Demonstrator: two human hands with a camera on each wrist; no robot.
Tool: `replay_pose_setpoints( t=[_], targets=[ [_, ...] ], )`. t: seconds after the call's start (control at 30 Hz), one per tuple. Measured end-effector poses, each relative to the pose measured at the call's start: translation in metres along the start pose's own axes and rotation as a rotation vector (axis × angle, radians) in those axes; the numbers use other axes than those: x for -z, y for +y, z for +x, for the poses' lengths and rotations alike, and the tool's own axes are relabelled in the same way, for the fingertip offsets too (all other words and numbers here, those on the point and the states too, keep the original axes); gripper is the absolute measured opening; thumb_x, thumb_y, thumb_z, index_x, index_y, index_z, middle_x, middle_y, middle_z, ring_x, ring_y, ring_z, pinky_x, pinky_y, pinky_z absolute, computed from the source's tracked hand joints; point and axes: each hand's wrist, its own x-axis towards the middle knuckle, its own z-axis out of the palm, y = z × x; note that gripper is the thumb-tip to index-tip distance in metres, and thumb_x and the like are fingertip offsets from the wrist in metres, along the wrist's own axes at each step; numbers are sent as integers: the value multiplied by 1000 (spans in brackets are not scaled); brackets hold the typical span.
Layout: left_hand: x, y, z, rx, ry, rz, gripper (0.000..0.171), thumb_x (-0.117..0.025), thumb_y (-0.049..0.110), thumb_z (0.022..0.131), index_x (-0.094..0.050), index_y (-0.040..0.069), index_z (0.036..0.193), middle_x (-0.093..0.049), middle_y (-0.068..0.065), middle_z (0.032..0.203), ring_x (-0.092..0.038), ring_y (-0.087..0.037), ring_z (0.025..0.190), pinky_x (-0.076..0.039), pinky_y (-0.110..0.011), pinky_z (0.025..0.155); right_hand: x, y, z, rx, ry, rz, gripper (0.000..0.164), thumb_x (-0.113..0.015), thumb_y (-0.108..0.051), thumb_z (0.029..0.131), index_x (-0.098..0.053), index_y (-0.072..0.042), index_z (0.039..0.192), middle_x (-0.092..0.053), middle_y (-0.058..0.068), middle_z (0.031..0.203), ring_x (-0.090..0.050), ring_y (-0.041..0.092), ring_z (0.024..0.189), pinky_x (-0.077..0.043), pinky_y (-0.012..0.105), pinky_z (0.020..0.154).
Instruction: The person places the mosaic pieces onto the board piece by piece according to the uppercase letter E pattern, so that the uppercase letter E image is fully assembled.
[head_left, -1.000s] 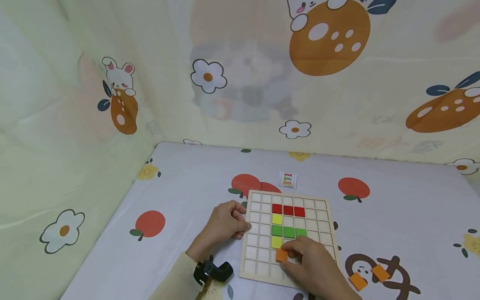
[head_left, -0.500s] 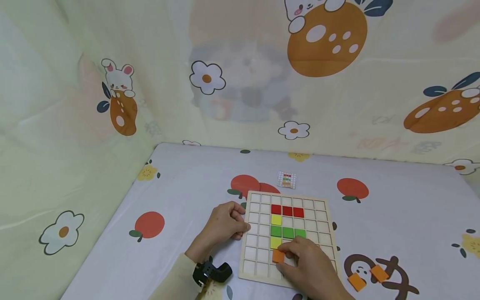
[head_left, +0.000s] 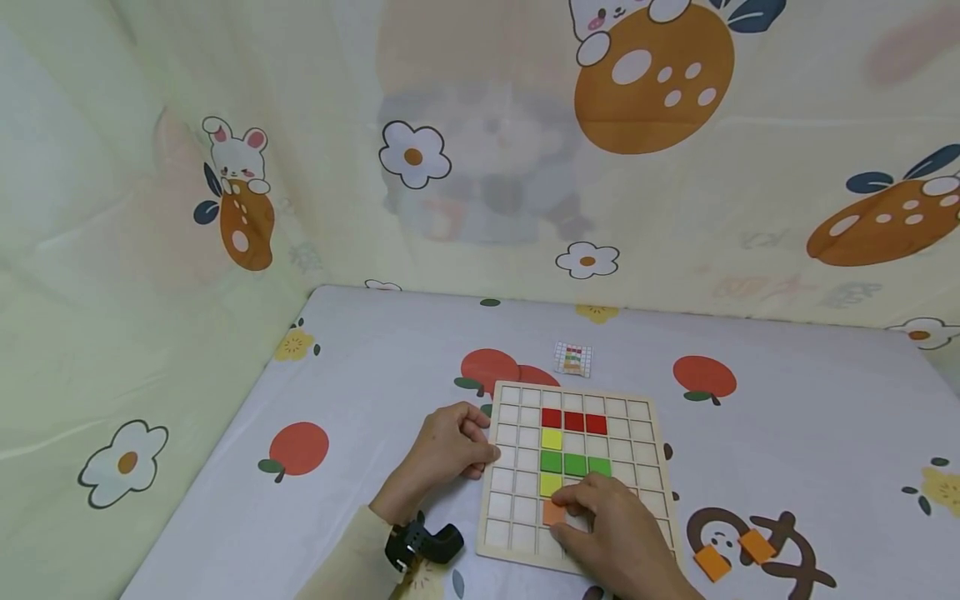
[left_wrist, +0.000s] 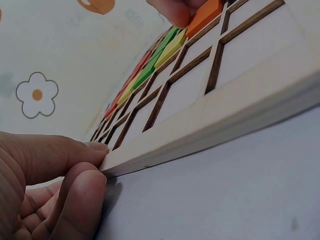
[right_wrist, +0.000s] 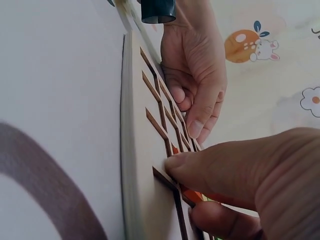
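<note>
A light wooden grid board [head_left: 498,506] lies on the table, with red tiles [head_left: 573,422], yellow tiles [head_left: 551,439] and green tiles [head_left: 574,464] in its cells. My left hand [head_left: 450,446] holds the board's left edge between thumb and fingers. Thumb and index finger of my right hand [head_left: 611,529] pinch an orange tile [head_left: 553,512] at the cell just below the lower yellow tile. In the left wrist view this orange tile [left_wrist: 206,16] lies in line with the coloured column. Part of it is hidden by the right fingers in the right wrist view.
Two loose orange tiles [head_left: 712,563] lie right of the board on the printed tablecloth [head_left: 375,375]. Behind the board is a small card [head_left: 573,359] with a coloured grid pattern. A patterned curtain [head_left: 487,208] stands at the back and left.
My right hand has moved slightly left, bringing the orange tile from overlapping the grid lines to sitting squarely at the cell under the yellow tile. The left hand stays on the board's edge.
</note>
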Motion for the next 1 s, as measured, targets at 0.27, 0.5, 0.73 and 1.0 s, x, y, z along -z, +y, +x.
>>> replay_pose_setpoints(
  t=[0.27, 0.5, 0.73, 1.0],
  targets=[
    [1, 0, -1, -1, -3, -2, 34, -83, 3, 84, -62, 1, 110, -66, -7, 79, -61, -12, 52, -56, -23, 52, -1, 0, -2, 0, 23, 49, 31, -93, -22, 77, -80, -27, 105, -63, -14, 95, -53, 10, 87, -49, 31, 78],
    [1, 0, 0, 13, -6, -7, 34, -84, 4, 84, -63, 2, 110, -66, -7, 80, -61, -12, 53, -56, -23, 52, 2, -3, -4, -12, 43, 118, 31, -93, -14, 75, -80, -24, 101, -66, -13, 94, -53, 9, 83, -47, 24, 70],
    [2, -1, 0, 15, 4, 13, 33, -84, 4, 84, -63, 2, 110, -66, -7, 80, -61, -13, 52, -56, -23, 52, 1, -1, -2, -11, 16, 89, 30, -93, -17, 76, -81, -23, 102, -62, -11, 91, -52, 10, 82, -46, 26, 70],
    [1, -1, 1, 22, 0, 6, 33, -84, 4, 85, -63, 3, 109, -66, -7, 80, -61, -13, 52, -56, -23, 52, 4, 1, -1, -14, 11, 112, 26, -93, -16, 75, -82, -22, 98, -59, -9, 84, -50, 12, 78, -42, 23, 64]
  ],
)
